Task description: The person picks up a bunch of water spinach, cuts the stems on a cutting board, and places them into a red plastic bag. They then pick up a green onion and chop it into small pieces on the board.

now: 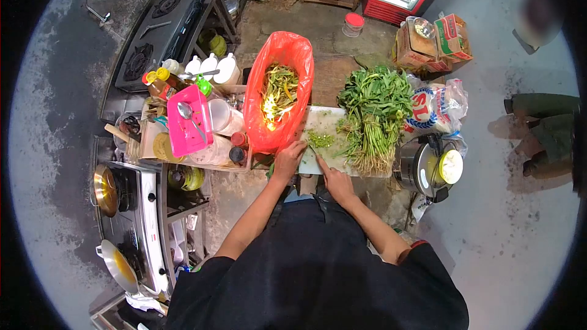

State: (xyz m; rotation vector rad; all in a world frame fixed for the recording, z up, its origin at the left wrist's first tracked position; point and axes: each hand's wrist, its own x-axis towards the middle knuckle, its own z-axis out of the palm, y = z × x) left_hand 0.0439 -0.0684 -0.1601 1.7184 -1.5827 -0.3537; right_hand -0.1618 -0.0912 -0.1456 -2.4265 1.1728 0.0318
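My right hand (335, 182) is closed round the handle of a knife (317, 154), whose blade points up and left over the white cutting board (333, 123). Close to the blade tip, my left hand (289, 160) has its fingers bunched at the board's left edge; what they hold, if anything, is too small to make out. Just above the blade lies a small pile of chopped green stems (320, 139). A large bundle of leafy greens (378, 101) rests across the board's right side, roots towards me. Left of the board stands a red plastic bag (252, 119) with vegetable scraps (280, 88) inside.
A pink tray (180, 127) with a spoon sits among bottles and jars at left. Frying pans (106, 190) stand on a stove. To the right are a rice cooker (417, 168), a printed sack (433, 107) and cardboard boxes (422, 49). Another person's legs (547, 134) show far right.
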